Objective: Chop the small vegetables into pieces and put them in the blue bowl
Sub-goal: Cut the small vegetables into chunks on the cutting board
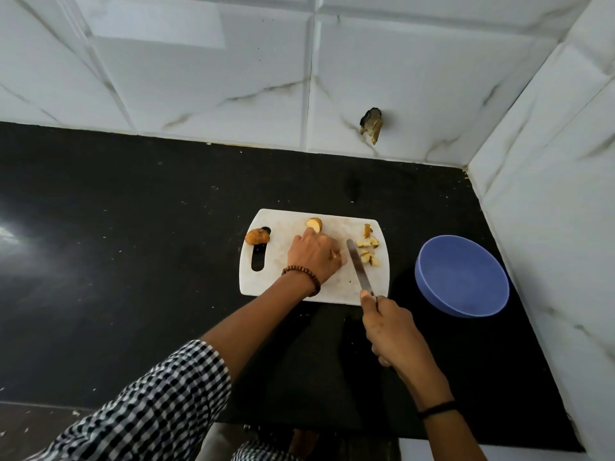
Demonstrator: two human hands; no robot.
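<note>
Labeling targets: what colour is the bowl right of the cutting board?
The bowl is blue; head view shows it.

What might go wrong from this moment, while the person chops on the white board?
1. The left hand lies right beside the blade of the long steel knife that the right hand grips; a slip might cut the fingers.
2. The small cut yellow pieces lie near the right edge of the white plastic cutting board; a careless sweep might drop some short of the round blue bowl.
</note>
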